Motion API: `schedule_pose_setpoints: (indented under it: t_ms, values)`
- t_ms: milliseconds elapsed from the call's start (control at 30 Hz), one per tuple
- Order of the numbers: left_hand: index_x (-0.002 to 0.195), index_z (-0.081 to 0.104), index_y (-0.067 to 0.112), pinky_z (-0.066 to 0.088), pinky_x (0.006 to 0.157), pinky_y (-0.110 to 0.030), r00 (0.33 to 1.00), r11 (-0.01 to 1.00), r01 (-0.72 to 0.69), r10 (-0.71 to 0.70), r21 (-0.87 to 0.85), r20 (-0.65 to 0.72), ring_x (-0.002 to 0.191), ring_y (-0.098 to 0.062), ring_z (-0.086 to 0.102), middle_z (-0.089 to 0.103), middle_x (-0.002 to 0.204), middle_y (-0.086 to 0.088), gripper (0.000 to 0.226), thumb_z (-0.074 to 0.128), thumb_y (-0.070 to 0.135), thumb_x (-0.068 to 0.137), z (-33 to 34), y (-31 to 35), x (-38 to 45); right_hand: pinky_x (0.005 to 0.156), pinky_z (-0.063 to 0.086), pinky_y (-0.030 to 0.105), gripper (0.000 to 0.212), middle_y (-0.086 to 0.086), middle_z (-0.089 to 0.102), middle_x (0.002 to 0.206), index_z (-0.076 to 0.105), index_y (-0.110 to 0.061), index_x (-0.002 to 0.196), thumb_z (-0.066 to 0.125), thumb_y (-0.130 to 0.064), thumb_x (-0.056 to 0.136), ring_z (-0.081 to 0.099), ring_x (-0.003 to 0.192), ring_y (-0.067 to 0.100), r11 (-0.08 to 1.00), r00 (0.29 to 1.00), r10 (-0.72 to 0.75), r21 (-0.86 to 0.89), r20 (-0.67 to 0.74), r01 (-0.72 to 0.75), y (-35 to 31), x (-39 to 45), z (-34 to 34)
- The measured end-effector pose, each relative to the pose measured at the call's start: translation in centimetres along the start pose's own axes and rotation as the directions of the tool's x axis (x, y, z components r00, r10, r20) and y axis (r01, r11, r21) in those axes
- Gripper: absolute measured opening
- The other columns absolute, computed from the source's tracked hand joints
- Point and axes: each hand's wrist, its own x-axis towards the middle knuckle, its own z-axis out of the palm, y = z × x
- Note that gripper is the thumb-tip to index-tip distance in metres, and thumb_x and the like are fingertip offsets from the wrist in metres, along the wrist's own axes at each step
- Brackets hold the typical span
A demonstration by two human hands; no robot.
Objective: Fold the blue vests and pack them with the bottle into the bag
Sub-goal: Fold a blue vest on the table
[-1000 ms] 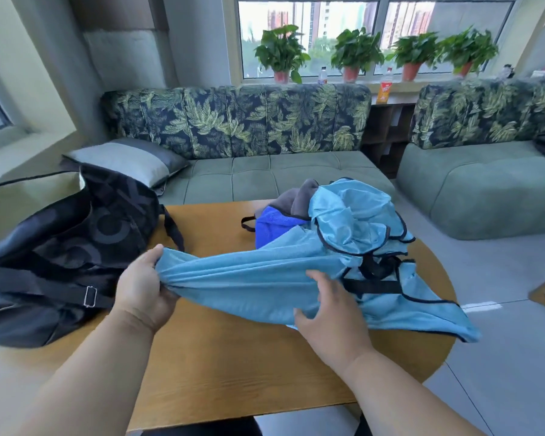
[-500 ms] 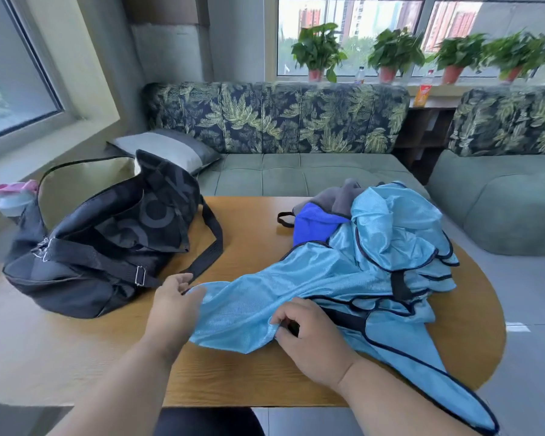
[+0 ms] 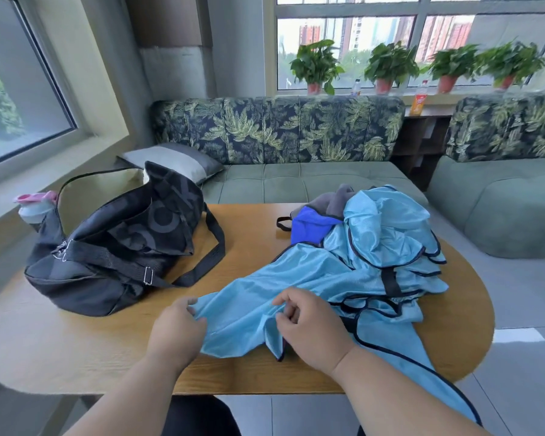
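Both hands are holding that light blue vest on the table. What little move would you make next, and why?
Probably spread the vest flat on the table. It lies bunched, one end draped off the edge, and the left hand and right hand only pinch its near edge, so no fold is started.

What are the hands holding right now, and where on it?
Both hold the light blue vest. The left hand grips its near left edge; the right hand pinches a bunched fold of fabric further right.
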Motion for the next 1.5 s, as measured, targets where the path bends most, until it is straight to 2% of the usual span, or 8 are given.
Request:
schedule_pose_setpoints:
  t_ms: [367, 600, 833, 933, 1100, 1233, 1333, 1500]
  values:
    - [0.142, 0.061, 0.027, 0.034, 0.12, -0.047, 0.987, 0.959, -0.13, 0.149, 0.253, -0.057, 0.142, -0.028, 0.044, 0.062, 0.142, 0.0, 0.057, 0.067, 0.037, 0.086, 2.2, 1.6, -1.0, 0.064, 0.049, 0.036, 0.073, -0.006, 0.069, 0.103, 0.027, -0.033, 0.156, 0.061, -0.051, 0.094, 0.066, 0.087, 0.021, 0.853, 0.825, 0.471, -0.075, -0.314, -0.516, 5.9, -1.8, -7.7]
    - [0.145, 0.057, 0.025, 0.031, 0.122, -0.038, 0.97, 0.969, -0.243, 0.242, 0.054, 0.02, 0.145, -0.017, 0.038, 0.052, 0.149, 0.005, 0.05, 0.067, 0.035, 0.096, 4.2, 4.3, -1.4, 0.06, 0.052, 0.036, 0.017, -0.007, 0.069, 0.075, 0.065, -0.031, 0.093, 0.054, -0.036, 0.104, 0.065, 0.067, 0.016, 0.842, 0.824, 0.464, -0.127, -0.324, -0.524, 7.8, -1.4, -6.9]
    - [0.151, 0.05, 0.027, 0.028, 0.124, -0.038, 0.94, 0.945, -0.326, 0.322, 0.018, 0.116, 0.148, -0.017, 0.033, 0.048, 0.154, 0.007, 0.054, 0.061, 0.042, 0.101, 5.7, 7.8, -0.7, 0.074, 0.053, 0.038, 0.061, -0.003, 0.071, 0.108, 0.053, -0.028, 0.138, 0.052, -0.07, 0.093, 0.067, 0.097, 0.023, 0.774, 0.701, 0.616, 0.112, -0.36, -0.623, 8.5, -0.4, -7.9]
    - [0.154, 0.046, 0.024, 0.03, 0.122, -0.039, 0.927, 0.939, -0.341, 0.343, -0.041, 0.151, 0.149, -0.021, 0.034, 0.047, 0.156, 0.004, 0.057, 0.058, 0.047, 0.103, 6.9, 10.8, 0.4, 0.079, 0.059, 0.044, 0.074, 0.003, 0.075, 0.11, 0.062, -0.023, 0.119, 0.049, -0.084, 0.08, 0.069, 0.091, 0.024, 0.741, 0.678, 0.67, 0.222, -0.302, -0.634, 9.4, 0.0, -8.2]
    - [0.162, 0.035, 0.021, 0.031, 0.123, -0.044, 0.936, 0.946, -0.21, 0.267, -0.247, 0.229, 0.15, -0.027, 0.037, 0.046, 0.161, -0.001, 0.072, 0.055, 0.054, 0.102, 9.4, 14.8, 3.5, 0.052, 0.041, 0.03, 0.035, 0.003, 0.073, 0.077, 0.069, -0.014, 0.1, 0.062, -0.049, 0.1, 0.052, 0.057, 0.015, 0.547, 0.606, 0.784, 0.609, -0.133, -0.574, 9.1, 1.0, -8.8]
    - [0.134, 0.064, 0.025, 0.048, 0.104, -0.042, 0.932, 0.951, -0.231, 0.277, -0.206, 0.232, 0.123, -0.026, 0.061, 0.071, 0.125, 0.004, 0.044, 0.057, 0.054, 0.101, 10.8, 15.9, 4.3, 0.043, 0.027, 0.021, 0.018, 0.002, 0.064, 0.074, 0.069, -0.02, 0.105, 0.069, -0.037, 0.1, 0.037, 0.051, 0.009, 0.328, 0.57, 0.821, 0.793, 0.029, -0.513, 9.5, 1.6, -9.6]
    - [0.091, 0.068, 0.026, 0.047, 0.069, -0.033, 0.942, 0.925, -0.237, 0.294, -0.297, 0.164, 0.078, -0.018, 0.064, 0.068, 0.077, 0.01, 0.021, 0.06, 0.042, 0.103, 11.1, 15.8, 4.0, 0.042, 0.026, 0.019, 0.011, -0.001, 0.059, 0.067, 0.067, -0.019, 0.104, 0.067, -0.03, 0.102, 0.038, 0.051, 0.008, 0.357, 0.617, 0.786, 0.787, 0.037, -0.503, 9.9, 1.6, -9.8]
    - [0.091, 0.069, 0.016, 0.046, 0.062, -0.036, 0.973, 0.822, -0.128, 0.213, -0.555, 0.091, 0.063, -0.017, 0.054, 0.065, 0.071, 0.003, 0.028, 0.062, 0.041, 0.103, 8.6, 13.8, 3.0, 0.05, 0.03, 0.024, 0.012, -0.002, 0.055, 0.068, 0.062, -0.017, 0.088, 0.066, -0.023, 0.098, 0.042, 0.054, 0.009, 0.529, 0.758, 0.65, 0.75, -0.056, -0.398, 8.3, 1.5, -9.9]
